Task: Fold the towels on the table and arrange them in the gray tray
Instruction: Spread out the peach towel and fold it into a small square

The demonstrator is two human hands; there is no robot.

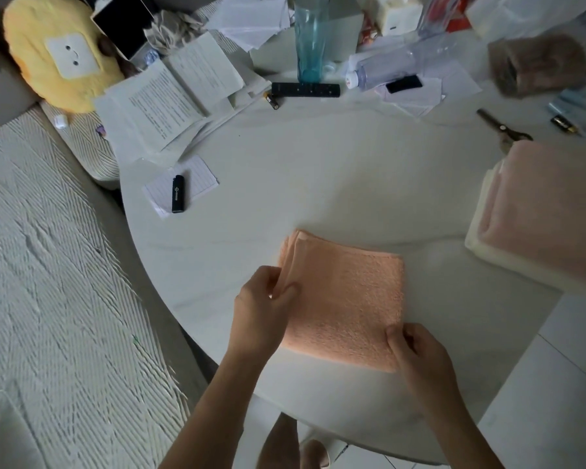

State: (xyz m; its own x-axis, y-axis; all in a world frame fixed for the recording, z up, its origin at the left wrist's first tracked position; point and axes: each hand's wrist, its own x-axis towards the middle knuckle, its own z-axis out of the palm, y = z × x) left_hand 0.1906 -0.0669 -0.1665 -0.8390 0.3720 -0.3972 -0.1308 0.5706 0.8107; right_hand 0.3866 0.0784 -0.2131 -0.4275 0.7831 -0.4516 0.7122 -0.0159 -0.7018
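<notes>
An orange towel (pixel 345 296), folded into a rough square, lies flat on the white table (pixel 318 184) near its front edge. My left hand (pixel 266 309) pinches the towel's left edge between thumb and fingers. My right hand (pixel 416 353) grips the towel's near right corner. At the right edge of the table stands a pale tray (pixel 477 245) with a folded pink towel (pixel 548 214) lying in it.
At the back lie paper stacks (pixel 170 96), a blue glass (pixel 310 38), a lying plastic bottle (pixel 396 66), a black remote (pixel 305 90) and scissors (pixel 501 128). A black lighter (pixel 178 194) rests on a notepad at the left. A yellow plush cushion (pixel 58 52) sits beyond the table's left.
</notes>
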